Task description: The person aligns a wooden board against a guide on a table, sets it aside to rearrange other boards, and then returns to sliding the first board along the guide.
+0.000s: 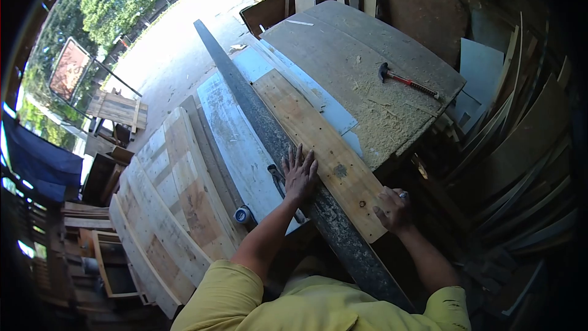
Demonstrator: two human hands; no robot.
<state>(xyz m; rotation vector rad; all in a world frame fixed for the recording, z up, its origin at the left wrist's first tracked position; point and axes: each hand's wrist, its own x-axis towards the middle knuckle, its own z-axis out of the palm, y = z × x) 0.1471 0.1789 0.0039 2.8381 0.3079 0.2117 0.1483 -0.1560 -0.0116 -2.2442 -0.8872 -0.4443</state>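
Note:
A pale wooden plank (318, 141) with dark holes and knots lies lengthwise in front of me. Along its left side runs a long, dark, scuffed bar (251, 104). My left hand (300, 176) rests flat with its fingers stretched over the bar, the fingertips by the plank's edge. At the plank's near right edge, my right hand (395, 208) has its fingers curled and grips the wood; something shiny shows on one finger. Just left of my left hand is a dark metal tool (277, 179), partly hidden by my forearm.
A hammer (407, 81) with a red handle lies among sawdust (386, 116) on the grey tabletop (343, 30). White-blue boards (229, 129) lie beneath the bar. A round blue-rimmed object (243, 214) sits left of my forearm. Slatted wooden panels (177, 190) stand left; leaning boards (508, 141) crowd the right.

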